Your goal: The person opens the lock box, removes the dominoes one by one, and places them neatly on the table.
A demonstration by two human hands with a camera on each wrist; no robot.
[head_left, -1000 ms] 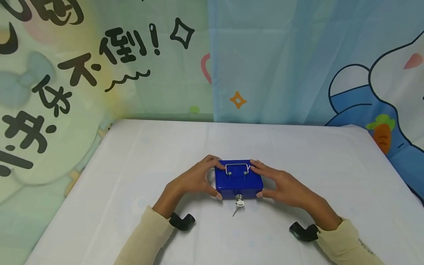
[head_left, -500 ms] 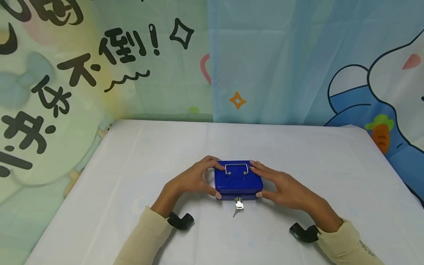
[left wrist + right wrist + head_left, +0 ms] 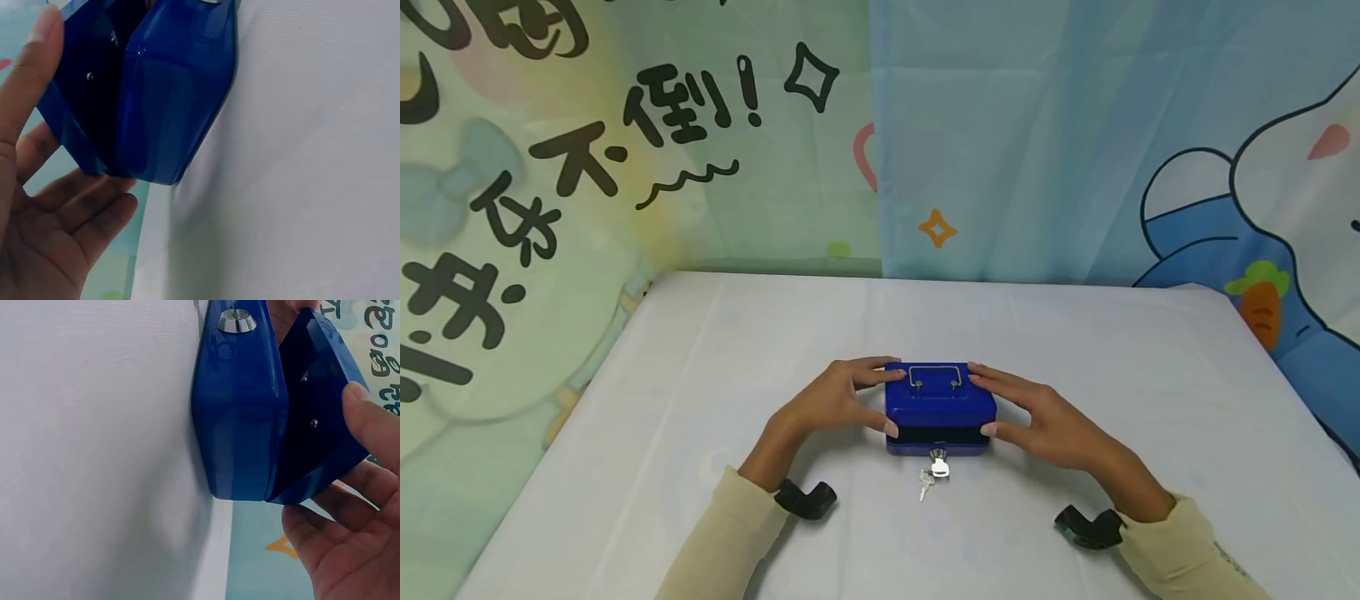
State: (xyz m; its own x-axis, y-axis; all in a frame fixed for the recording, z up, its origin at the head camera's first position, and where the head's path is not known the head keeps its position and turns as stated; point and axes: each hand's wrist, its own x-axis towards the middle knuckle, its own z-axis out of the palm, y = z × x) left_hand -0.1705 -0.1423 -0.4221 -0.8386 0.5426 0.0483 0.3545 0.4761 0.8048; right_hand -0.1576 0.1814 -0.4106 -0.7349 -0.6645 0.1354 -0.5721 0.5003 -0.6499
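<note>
A small blue metal cash box (image 3: 902,449) stands on the white table, its lid (image 3: 936,408) partly raised and a dark gap showing along the front. A wire handle (image 3: 936,367) lies on top of the lid. Keys (image 3: 938,465) hang from the front lock (image 3: 237,322). My left hand (image 3: 831,400) grips the lid's left side, thumb at the front edge and fingers towards the back. On the right side my right hand (image 3: 1045,421) holds the lid the same way. Both wrist views show rivets inside the tilted lid; the box's contents are hidden.
A white cloth (image 3: 760,333) covers the table. Behind it hangs a printed curtain (image 3: 1000,150) with lettering and cartoon figures. A black wrist mount (image 3: 806,500) sits at the left cuff, another black mount (image 3: 1088,528) at the right.
The lid was down on the box and has now lifted at the front, with both thumbs rising along its edge. The keys have swung a little to the left.
</note>
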